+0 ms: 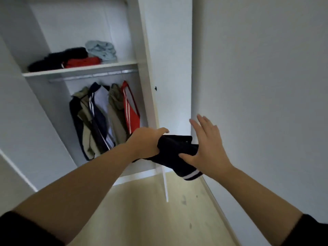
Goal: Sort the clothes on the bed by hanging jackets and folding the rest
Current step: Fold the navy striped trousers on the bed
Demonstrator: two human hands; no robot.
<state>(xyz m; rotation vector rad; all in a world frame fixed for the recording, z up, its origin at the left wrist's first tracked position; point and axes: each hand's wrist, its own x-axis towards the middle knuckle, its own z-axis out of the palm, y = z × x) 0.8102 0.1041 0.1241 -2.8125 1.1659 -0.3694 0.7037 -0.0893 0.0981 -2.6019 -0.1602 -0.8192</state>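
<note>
In the open white wardrobe (53, 107), folded black, red and pale-blue clothes (74, 58) sat on the shelf (79, 69) above hanging jackets (106, 118). The left hand (147, 141) gripped a folded dark navy garment with a white-striped hem (175, 155) before it; the right hand (207, 148), fingers straight and spread, touched its other side

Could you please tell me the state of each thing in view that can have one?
Wardrobe door: open.
Dark garment: folded, off the shelf, held in the air.
Left hand: grips the dark garment.
Right hand: fingers straight, thumb touching the garment.
Jackets: hanging on the rail.
Shelf clothes: piled on the shelf.
</note>
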